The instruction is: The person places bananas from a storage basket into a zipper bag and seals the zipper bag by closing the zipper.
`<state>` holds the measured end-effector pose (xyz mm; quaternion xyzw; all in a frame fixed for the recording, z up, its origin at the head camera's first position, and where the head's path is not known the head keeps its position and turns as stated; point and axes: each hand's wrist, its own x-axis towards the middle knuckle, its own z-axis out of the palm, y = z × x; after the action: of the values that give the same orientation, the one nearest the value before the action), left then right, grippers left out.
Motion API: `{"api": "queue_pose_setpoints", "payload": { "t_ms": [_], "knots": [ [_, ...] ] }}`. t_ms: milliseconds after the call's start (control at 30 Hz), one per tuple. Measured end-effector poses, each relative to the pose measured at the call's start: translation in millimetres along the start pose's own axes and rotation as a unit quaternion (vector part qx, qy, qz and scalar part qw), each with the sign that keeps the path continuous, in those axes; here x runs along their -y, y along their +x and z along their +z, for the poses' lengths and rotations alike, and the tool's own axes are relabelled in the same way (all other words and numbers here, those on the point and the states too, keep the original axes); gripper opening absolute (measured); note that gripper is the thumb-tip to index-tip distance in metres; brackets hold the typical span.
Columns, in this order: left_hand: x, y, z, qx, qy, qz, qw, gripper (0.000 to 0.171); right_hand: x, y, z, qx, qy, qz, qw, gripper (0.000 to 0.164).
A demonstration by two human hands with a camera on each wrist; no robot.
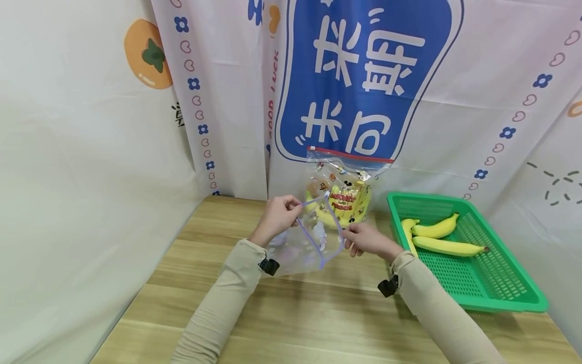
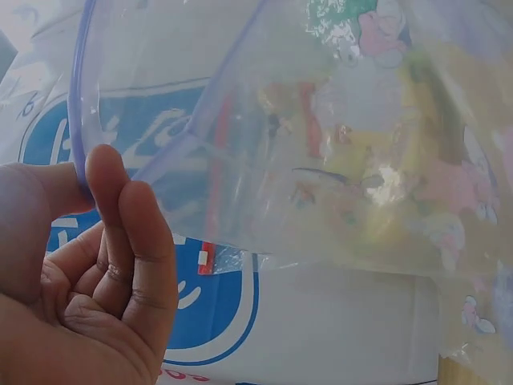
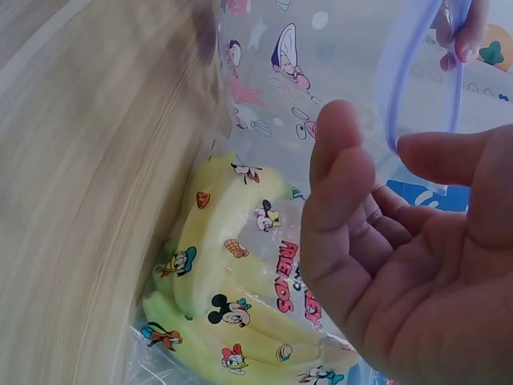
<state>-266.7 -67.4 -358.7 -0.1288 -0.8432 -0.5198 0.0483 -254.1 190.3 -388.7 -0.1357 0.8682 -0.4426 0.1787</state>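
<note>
A clear zip bag (image 1: pixel 293 253) with a purple rim and faint prints hangs above the wooden table, its mouth spread wide. My left hand (image 1: pixel 283 215) pinches one side of the rim between thumb and fingertips (image 2: pixel 104 160). Across the mouth, my right hand (image 1: pixel 366 237) holds the opposite side, thumb (image 3: pixel 437 156) at the purple rim and curled fingers outside the film. Behind this bag, a second clear bag (image 1: pixel 343 169) with a red zip and cartoon prints stands against the cloth, holding yellow bananas (image 3: pixel 232 289).
To the right, a green plastic basket (image 1: pixel 504 268) holds several bananas (image 1: pixel 447 246). The wooden table (image 1: pixel 313 323) extends in front of the hands. A printed cloth (image 1: pixel 236 126) hangs behind, with a white sheet (image 1: pixel 82 202) at the left.
</note>
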Motion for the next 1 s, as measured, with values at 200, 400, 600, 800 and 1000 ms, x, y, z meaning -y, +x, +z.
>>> {"api": "queue_pose_setpoints", "payload": {
  "t_ms": [200, 400, 600, 800, 1000],
  "knots": [
    [0.6, 1.0, 1.4, 0.001, 0.004, -0.007, 1.0000, 0.012, 4.2, -5.8, -4.9, 0.005, -0.008, 0.006, 1.000, 0.028],
    [2.1, 0.9, 1.8, 0.004, 0.004, -0.003, 1.0000, 0.015, 5.8, -16.7, -32.2, -0.008, 0.012, 0.031, 0.999, 0.033],
    [3.1, 0.5, 3.1, 0.004, 0.007, -0.002, 1.0000, 0.015, 2.4, -28.9, -69.6, -0.017, 0.023, 0.049, 0.998, 0.037],
    [2.9, -0.9, 3.5, 0.008, 0.013, 0.001, 0.9999, 0.013, -10.5, -38.3, -102.1, -0.025, 0.024, 0.068, 0.997, 0.048],
    [1.8, -1.9, 3.6, 0.011, 0.015, 0.001, 0.9998, 0.016, -33.3, -46.2, -132.7, -0.026, 0.039, 0.084, 0.995, 0.057]
  ]
}}
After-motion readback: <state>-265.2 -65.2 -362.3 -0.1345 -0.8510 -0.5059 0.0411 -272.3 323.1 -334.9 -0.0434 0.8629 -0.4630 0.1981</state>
